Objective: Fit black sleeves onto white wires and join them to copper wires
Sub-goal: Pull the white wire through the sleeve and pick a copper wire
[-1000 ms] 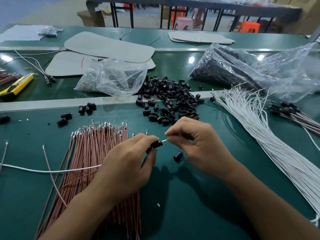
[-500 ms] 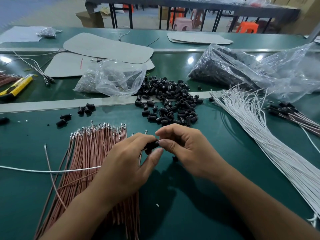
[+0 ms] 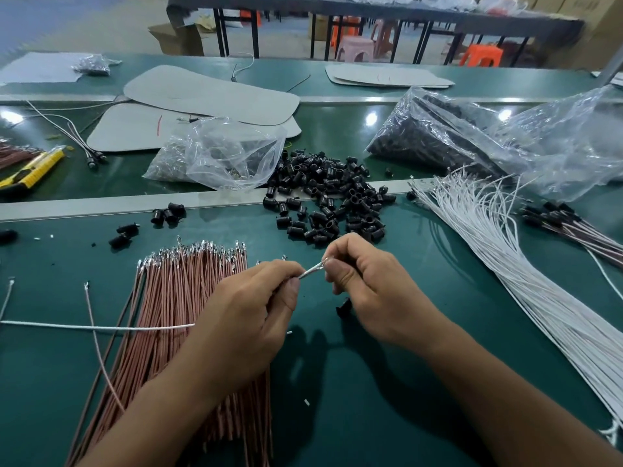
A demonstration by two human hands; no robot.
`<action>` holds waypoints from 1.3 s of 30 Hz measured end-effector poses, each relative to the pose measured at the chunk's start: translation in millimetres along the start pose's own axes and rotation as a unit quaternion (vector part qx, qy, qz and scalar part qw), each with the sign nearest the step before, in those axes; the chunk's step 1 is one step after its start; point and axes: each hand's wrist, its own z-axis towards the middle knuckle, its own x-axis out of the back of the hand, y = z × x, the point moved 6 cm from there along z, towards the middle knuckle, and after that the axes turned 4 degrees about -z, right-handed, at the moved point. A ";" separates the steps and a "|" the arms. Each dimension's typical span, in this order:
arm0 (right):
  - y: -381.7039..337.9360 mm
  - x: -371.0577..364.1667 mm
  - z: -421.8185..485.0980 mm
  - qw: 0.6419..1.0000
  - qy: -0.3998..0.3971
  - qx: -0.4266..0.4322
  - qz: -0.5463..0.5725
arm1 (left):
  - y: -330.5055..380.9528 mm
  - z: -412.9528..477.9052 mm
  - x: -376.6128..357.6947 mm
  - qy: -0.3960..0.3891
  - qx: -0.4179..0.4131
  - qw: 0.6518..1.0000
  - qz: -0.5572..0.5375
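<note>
Supplies ring the work spot within short reach. A loose heap of small black plastic sleeves (image 3: 330, 203) lies just above the hands in the middle of the frame. A flat bundle of copper-coloured wires (image 3: 182, 298) with metal tips fans out at lower left, and a sheaf of long white wires (image 3: 505, 271) sweeps down the right side. I judge this layout lets each part be picked up without stretching. The green table (image 3: 421, 365) carries all of them.

At centre the left hand (image 3: 249, 308) and the right hand (image 3: 371, 288) meet above the table. They hold one thin white wire (image 3: 101, 327) raised off the surface, probably so that its end is free to work on. The left grip is clenched on that wire, thumb pressed against curled fingers, and the wire's tail runs to the left edge across the copper bundle. The right grip pinches the bare silvery end (image 3: 312, 272) between thumb and forefinger, with the other fingers curled in. Both grips are nearly closed, with only the wire's thickness between the pads.

Whether a sleeve sits inside the left grip cannot be told. A single black sleeve (image 3: 343, 306) lies on the table just beside the right hand, partly hidden by it. At the right edge a few finished sleeved wires (image 3: 573, 227) lie apart from the stock.
</note>
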 end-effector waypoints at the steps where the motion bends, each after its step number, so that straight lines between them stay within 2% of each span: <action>1: -1.8 -4.2 -0.9 1.000 -0.013 0.006 0.002 | 0.4 -0.1 -2.0 -0.001 0.001 1.000 -0.006; 5: -6.2 -14.5 -3.2 0.998 -0.053 0.022 0.017 | 0.3 -0.2 -4.2 0.009 0.002 1.000 -0.009; 10: -14.6 0.3 30.6 0.984 -0.179 0.005 -0.012 | -8.9 -0.9 -2.2 0.024 0.038 0.999 -0.029; 14: -27.6 11.5 121.4 0.989 -0.082 0.024 -0.118 | -17.7 -2.7 -6.6 0.016 0.069 0.997 -0.019; 18: -32.0 -33.8 205.4 0.948 -0.099 0.066 -0.295 | -14.8 -4.8 -12.6 0.001 0.082 0.995 -0.058; 22: -20.9 -76.8 249.4 0.880 -0.138 0.078 -0.448 | -16.2 -3.4 -12.4 0.004 0.076 0.992 -0.096; 24: -23.7 -86.8 257.4 0.857 -0.155 0.086 -0.485 | -16.7 -1.5 -11.3 0.001 0.076 0.990 -0.121; 28: -33.1 -95.1 258.2 0.844 -0.166 0.092 -0.501 | -22.1 -0.1 -8.6 0.010 0.093 0.986 -0.140; 30: -32.8 -94.5 255.2 0.849 -0.158 0.087 -0.496 | -28.0 -0.7 -6.1 0.025 0.119 0.977 -0.176; 33: -31.0 -88.5 251.8 0.877 -0.124 0.074 -0.459 | -33.3 -1.7 -2.7 0.038 0.150 0.962 -0.223; 39: -27.0 -66.3 238.4 0.920 -0.011 0.103 -0.379 | -34.4 -3.5 -4.1 0.038 0.161 0.955 -0.247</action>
